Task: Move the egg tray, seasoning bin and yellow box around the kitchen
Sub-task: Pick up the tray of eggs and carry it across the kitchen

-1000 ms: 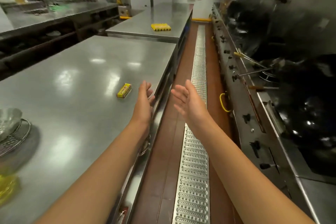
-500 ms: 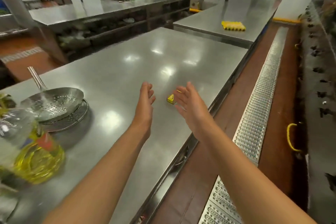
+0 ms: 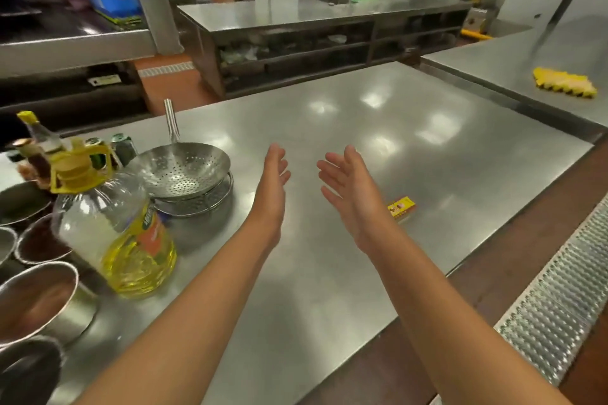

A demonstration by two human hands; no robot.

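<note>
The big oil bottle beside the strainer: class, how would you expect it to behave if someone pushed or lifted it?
The oil bottle looks under half full, so it is probably moderately heavy, and the oil would likely slosh when moved. Tall on a smooth steel table, it may slide or tip if pushed high up. Its yellow handle seems the safest grip.

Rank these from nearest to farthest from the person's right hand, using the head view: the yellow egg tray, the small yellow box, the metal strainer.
Measured from the right hand:
1. Yellow box: just right of the hand, on the near table.
2. Metal strainer: left, past the left hand, on a wire rack.
3. Egg tray: far right, on the next table.
</note>
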